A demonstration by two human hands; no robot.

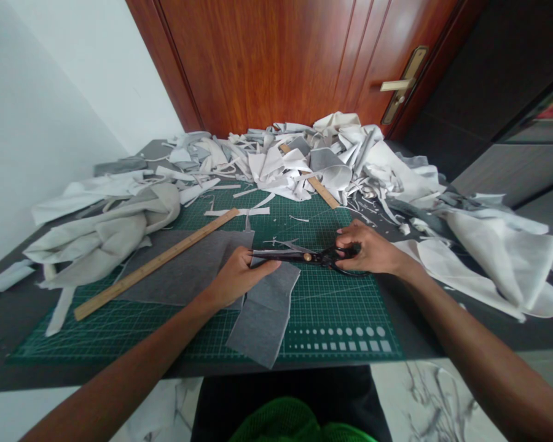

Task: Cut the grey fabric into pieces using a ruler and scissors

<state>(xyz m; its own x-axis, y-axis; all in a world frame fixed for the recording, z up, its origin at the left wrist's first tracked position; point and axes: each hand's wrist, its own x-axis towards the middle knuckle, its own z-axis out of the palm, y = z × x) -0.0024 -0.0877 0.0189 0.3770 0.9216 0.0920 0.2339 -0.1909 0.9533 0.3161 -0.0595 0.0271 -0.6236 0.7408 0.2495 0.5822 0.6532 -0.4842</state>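
My right hand (373,250) is closed around the black handles of a pair of scissors (304,256). The blades point left and lie over a piece of grey fabric (198,270) on the green cutting mat (332,307). My left hand (239,276) presses on the grey fabric beside the blade tips, fingers pinched at the fabric's cut edge. A narrower grey flap (262,319) hangs toward the mat's near edge. A long wooden ruler (156,264) lies diagonally across the fabric's left side.
A heap of white and grey fabric scraps (304,159) covers the back of the table, with a second wooden ruler (316,184) in it. Bundled beige cloth (105,233) lies left, white pieces (498,258) right. A wooden door (281,61) stands behind.
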